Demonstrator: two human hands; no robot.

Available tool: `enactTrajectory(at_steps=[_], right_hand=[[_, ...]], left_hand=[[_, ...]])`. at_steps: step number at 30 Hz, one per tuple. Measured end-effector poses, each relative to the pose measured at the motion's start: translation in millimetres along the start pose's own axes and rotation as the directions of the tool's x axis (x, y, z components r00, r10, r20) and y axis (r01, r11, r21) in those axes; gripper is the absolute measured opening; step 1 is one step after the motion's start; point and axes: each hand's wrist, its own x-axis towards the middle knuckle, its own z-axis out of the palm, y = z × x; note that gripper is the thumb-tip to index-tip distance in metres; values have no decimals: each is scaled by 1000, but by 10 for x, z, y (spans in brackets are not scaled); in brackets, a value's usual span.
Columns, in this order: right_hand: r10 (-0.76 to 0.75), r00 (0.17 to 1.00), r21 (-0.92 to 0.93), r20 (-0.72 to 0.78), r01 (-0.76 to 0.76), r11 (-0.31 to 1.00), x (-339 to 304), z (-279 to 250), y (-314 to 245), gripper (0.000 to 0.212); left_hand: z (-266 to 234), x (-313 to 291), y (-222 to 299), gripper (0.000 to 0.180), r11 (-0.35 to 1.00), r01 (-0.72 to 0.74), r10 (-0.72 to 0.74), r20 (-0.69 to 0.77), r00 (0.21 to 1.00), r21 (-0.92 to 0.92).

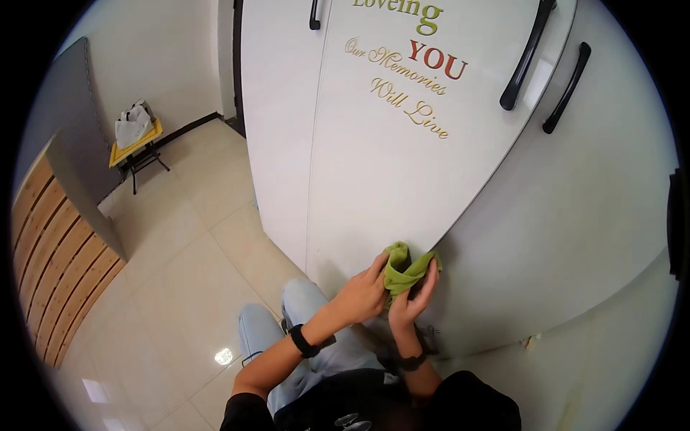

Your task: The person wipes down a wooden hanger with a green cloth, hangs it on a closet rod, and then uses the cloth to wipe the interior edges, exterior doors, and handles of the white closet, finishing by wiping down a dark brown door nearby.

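A green cloth (399,269) is bunched between both of my hands, low against a white wardrobe door (374,179). My left hand (363,294) grips the cloth from the left side, fingers curled over it. My right hand (411,300) holds it from below and the right, palm up. Both wrists carry dark bands. My knees in light blue jeans (302,323) sit just under the hands, close to the wardrobe's base.
The wardrobe has black handles (526,57) up high and coloured lettering on the door. A small yellow-topped table (136,147) with a white bag stands by the far wall. A wooden slatted panel (57,273) lies at the left. The floor is pale tile.
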Motion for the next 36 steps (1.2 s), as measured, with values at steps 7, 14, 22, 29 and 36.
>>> enactTrajectory(at_steps=[7,14,22,29,36], right_hand=[[-35,996,-117,-76,26,993,7,-11,93,56],[-85,980,-273,-179,34,961,-88,-355,192,56],[-153,953,-369,-261,48,928,98,-888,244,52],[-199,909,-330,-367,73,941,53,-1028,146,57],[-227,920,-546,-319,17,837,273,-1232,119,58]], left_hand=[[99,34,-178,55,999,14,-13,25,1000,-52],[90,112,-157,40,991,-116,97,-245,965,-61],[115,404,73,25,994,-9,-28,-335,942,-109],[70,353,360,22,963,29,-98,-246,964,-268],[28,524,452,30,880,-69,-85,-296,951,-471]])
